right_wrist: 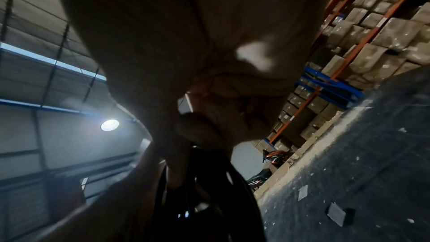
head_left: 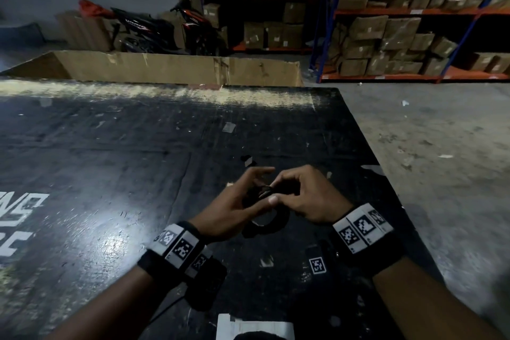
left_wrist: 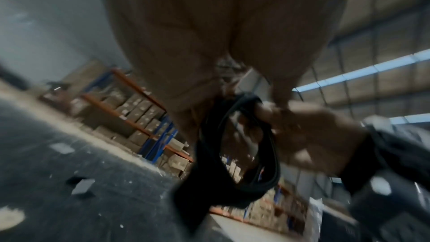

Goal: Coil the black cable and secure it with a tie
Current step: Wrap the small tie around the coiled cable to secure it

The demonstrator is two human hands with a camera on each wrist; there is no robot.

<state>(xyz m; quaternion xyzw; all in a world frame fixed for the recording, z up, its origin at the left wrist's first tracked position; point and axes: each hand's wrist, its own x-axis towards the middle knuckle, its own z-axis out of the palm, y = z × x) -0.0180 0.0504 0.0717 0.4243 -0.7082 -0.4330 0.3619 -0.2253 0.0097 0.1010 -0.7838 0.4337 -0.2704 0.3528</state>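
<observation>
The black cable (head_left: 271, 225) is wound into a small coil that hangs just above the black table (head_left: 110, 160), between my two hands. My left hand (head_left: 256, 188) holds the coil's upper part from the left, thumb against it and index finger stretched forward. From the right, my right hand (head_left: 287, 185) pinches the same spot with curled fingers. In the left wrist view the coil (left_wrist: 272, 154) is an oval loop, and the right hand's fingers (left_wrist: 291, 126) are wrapped round its top. The right wrist view shows the coil (right_wrist: 209, 190) dark below my curled fingers. No tie can be made out.
Scraps of tape and a small white piece (head_left: 247, 160) lie on the table beyond my hands. Its right edge (head_left: 386, 174) drops to a concrete floor. A cardboard wall (head_left: 176, 67), parked scooters (head_left: 154, 30) and shelves of boxes (head_left: 386, 36) stand behind. A white object (head_left: 254, 326) sits at the near edge.
</observation>
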